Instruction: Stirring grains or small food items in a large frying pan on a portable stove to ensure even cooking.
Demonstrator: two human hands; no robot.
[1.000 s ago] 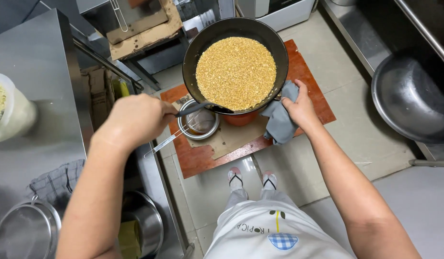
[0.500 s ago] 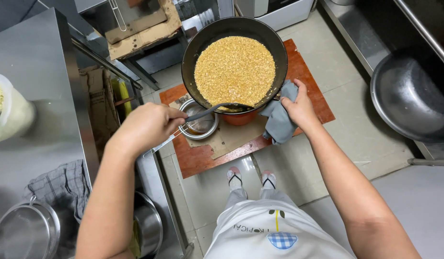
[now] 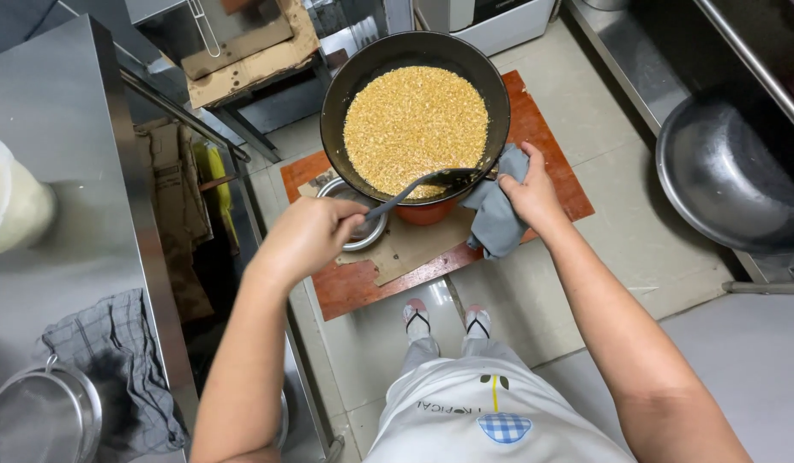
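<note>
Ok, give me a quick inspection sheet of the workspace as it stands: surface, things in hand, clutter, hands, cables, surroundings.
Surface: red-brown board on tiled floor, with cardboard on it.
Job's things: black pan full of golden grains, propped over an orange pot; ladle at the near rim.
Clutter: small metal bowl beside the pot.
Hands: left hand grips the ladle handle; right hand holds the pan edge through a grey cloth.
Cables: nothing seen.
Surroundings: steel counter left, big steel basin right.
</note>
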